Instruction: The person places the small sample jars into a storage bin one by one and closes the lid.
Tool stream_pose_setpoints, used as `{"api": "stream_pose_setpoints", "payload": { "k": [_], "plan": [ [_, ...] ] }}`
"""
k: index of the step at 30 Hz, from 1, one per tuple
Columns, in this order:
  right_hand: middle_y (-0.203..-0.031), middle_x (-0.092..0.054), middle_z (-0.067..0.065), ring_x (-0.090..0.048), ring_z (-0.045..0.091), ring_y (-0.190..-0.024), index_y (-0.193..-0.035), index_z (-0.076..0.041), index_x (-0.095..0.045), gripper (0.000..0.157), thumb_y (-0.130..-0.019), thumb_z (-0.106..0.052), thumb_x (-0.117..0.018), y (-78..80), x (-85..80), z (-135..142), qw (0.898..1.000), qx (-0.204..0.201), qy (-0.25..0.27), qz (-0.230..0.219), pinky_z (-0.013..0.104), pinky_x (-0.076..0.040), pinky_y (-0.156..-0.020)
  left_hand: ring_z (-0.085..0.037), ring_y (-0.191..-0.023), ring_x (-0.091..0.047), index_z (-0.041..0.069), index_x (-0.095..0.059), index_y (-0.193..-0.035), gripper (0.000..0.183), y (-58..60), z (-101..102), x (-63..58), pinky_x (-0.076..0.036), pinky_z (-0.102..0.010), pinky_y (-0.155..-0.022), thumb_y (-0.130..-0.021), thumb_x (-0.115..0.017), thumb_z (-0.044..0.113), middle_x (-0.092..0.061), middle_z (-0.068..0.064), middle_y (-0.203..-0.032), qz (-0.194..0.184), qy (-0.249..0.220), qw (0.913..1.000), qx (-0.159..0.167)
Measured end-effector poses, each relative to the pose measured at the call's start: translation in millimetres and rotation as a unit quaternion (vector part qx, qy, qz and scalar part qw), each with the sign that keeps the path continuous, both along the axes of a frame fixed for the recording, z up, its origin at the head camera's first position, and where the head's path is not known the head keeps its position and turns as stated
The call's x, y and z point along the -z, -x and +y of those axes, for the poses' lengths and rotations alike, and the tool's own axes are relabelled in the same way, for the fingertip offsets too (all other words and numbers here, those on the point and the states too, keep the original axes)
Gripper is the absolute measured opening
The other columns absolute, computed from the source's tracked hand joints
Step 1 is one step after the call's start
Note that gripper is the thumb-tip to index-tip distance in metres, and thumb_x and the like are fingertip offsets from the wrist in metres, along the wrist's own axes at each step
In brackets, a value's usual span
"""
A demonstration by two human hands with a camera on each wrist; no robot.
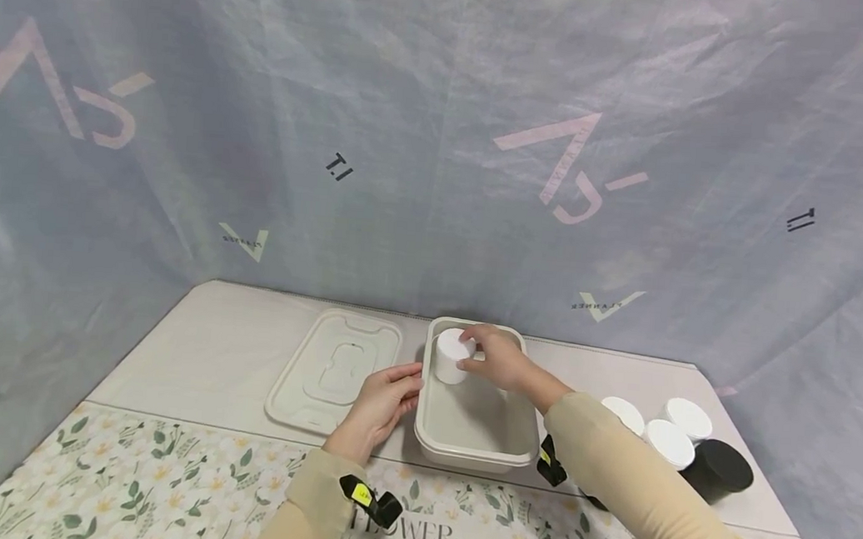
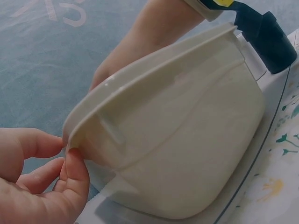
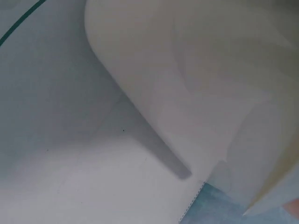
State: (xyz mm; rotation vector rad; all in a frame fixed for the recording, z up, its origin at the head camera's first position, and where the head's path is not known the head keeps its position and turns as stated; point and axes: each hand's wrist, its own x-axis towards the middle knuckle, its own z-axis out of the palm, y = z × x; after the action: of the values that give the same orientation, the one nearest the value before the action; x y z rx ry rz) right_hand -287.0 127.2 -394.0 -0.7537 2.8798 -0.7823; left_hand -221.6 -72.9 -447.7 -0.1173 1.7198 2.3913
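Observation:
A beige plastic bin (image 1: 474,455) stands lidless on the table in the head view. My left hand (image 1: 383,401) pinches its left rim between thumb and fingers; the left wrist view shows these fingers (image 2: 77,172) right at the rim. Inside the bin, at its far left corner, is a white round jar (image 1: 452,363) with a flat top, upright. My right hand (image 1: 499,359) reaches over the bin and grips this jar from the right, thumb and fingers spread across its top edge. The right wrist view holds only the bin's outer wall (image 3: 187,84) up close, and hides the grip.
The bin's flat lid (image 1: 334,371) lies to the left. At the right stand several white-topped jars (image 1: 671,443) beside a black one (image 1: 721,472), partly behind my right sleeve. A grey curtain (image 1: 441,136) hangs behind the table; a floral cloth (image 1: 183,486) covers the front.

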Motion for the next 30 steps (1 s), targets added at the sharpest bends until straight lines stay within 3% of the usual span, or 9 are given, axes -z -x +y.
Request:
{"api": "stream_pose_setpoints", "payload": {
  "k": [11, 22, 30],
  "plan": [
    [-0.124, -0.059, 0.015, -0.053, 0.032, -0.119, -0.119, -0.002, -0.061, 0.043, -0.085, -0.028, -0.067, -8.9, -10.4, 13, 0.999, -0.015, 0.017, 0.037, 0.047, -0.041, -0.102, -0.01, -0.083, -0.061, -0.009, -0.052, -0.128, 0.04, 1.1, -2, -0.5, -0.052, -0.017, -0.069, -0.089, -0.057, 0.0, -0.056, -0.027, -0.124, -0.001, 0.001, 1.0, -0.008],
    [-0.129, -0.057, 0.015, -0.05, 0.034, -0.123, -0.126, -0.002, -0.058, 0.05, -0.086, -0.031, -0.068, -24.8, -13.3, 31, 0.998, 0.01, 0.049, 0.028, 0.05, -0.04, -0.103, -0.015, -0.093, -0.062, -0.007, -0.052, -0.129, 0.041, 1.0, -2, 0.8, -0.052, -0.017, -0.071, -0.09, -0.058, 0.004, -0.057, -0.024, -0.123, -0.003, 0.013, 0.9998, -0.016],
    [-0.134, -0.055, 0.015, -0.05, 0.035, -0.123, -0.127, -0.002, -0.057, 0.05, -0.086, -0.03, -0.068, -35.9, -10.9, 46, 0.996, 0.029, 0.074, 0.041, 0.051, -0.043, -0.1, -0.011, -0.087, -0.061, -0.006, -0.052, -0.129, 0.042, -1.3, -1, -0.5, -0.051, -0.016, -0.069, -0.089, -0.06, 0.005, -0.057, -0.023, -0.124, 0.004, 0.029, 0.9995, -0.013]
  ]
}}
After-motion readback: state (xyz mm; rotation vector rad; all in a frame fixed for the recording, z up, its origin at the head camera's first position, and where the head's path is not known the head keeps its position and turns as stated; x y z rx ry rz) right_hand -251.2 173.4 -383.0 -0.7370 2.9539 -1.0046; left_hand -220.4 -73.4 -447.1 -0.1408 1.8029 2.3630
